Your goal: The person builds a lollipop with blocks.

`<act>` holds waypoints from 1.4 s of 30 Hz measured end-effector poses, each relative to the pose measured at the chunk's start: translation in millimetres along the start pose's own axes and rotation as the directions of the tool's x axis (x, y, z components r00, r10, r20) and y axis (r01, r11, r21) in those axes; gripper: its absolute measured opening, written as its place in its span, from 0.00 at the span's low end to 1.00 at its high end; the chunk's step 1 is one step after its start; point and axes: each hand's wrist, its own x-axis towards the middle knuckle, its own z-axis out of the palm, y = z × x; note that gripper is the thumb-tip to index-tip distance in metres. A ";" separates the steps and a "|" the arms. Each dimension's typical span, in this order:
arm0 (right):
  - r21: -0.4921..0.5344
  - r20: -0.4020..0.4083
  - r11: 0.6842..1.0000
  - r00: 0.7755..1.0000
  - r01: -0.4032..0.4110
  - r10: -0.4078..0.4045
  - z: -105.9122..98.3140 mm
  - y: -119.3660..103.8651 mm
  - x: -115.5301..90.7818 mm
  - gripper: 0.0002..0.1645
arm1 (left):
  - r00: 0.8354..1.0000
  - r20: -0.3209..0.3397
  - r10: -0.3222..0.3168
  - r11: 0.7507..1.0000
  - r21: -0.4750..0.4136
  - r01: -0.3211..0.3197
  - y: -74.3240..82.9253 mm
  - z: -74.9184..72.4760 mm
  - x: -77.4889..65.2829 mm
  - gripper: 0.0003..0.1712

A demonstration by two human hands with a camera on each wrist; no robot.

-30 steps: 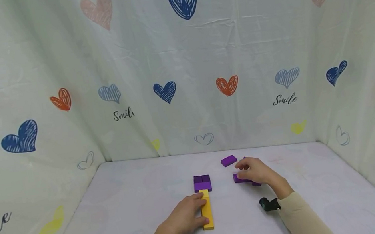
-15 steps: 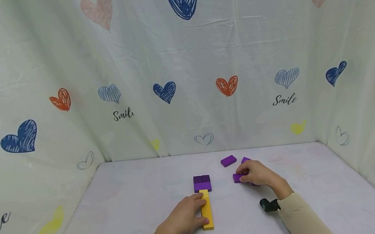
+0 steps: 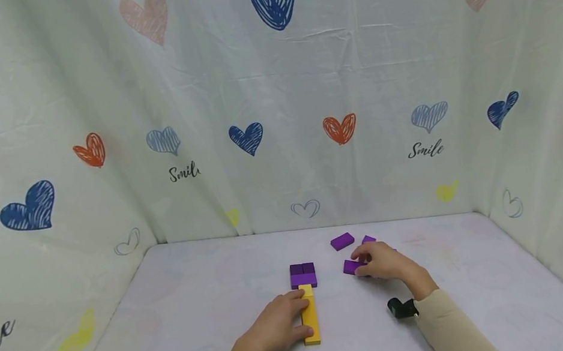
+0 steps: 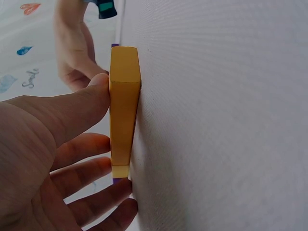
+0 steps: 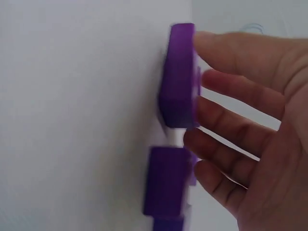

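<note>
Heart-printed curtains [image 3: 281, 175] hang round the pale table [image 3: 198, 309] where I watch someone work. Their left hand [image 3: 276, 325] rests on the yellow bar [image 3: 309, 317], thumb at the near end and fingers spread towards the far one, presumably to steady it against the purple cluster [image 3: 303, 282] just beyond. Off to the right, the right hand [image 3: 384, 261] pinches a purple block [image 3: 351, 266] narrowly; whether it is off the table I can't tell. A stray purple piece [image 3: 342, 241] lies farther back. That yellow looks smooth and square-edged, paler past a seam at its far end; the pinched block is plain, oblong and deep violet.
</note>
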 end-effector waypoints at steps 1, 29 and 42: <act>0.003 0.011 1.000 1.000 -0.013 0.013 -2.2 0.0 -1.7 0.17 | 1.000 0.000 0.001 1.000 0.001 -0.001 0.1 0.0 0.0 0.33; -0.030 0.025 1.000 1.000 0.004 -0.003 3.5 -15.5 -5.0 0.21 | 1.000 -0.005 0.011 1.000 0.004 -0.011 1.2 -1.2 -1.8 0.33; -0.002 0.096 0.994 0.990 0.108 -0.107 6.0 -11.2 -3.4 0.22 | 1.000 -0.003 0.005 1.000 -0.008 -0.006 0.3 -0.2 -1.2 0.33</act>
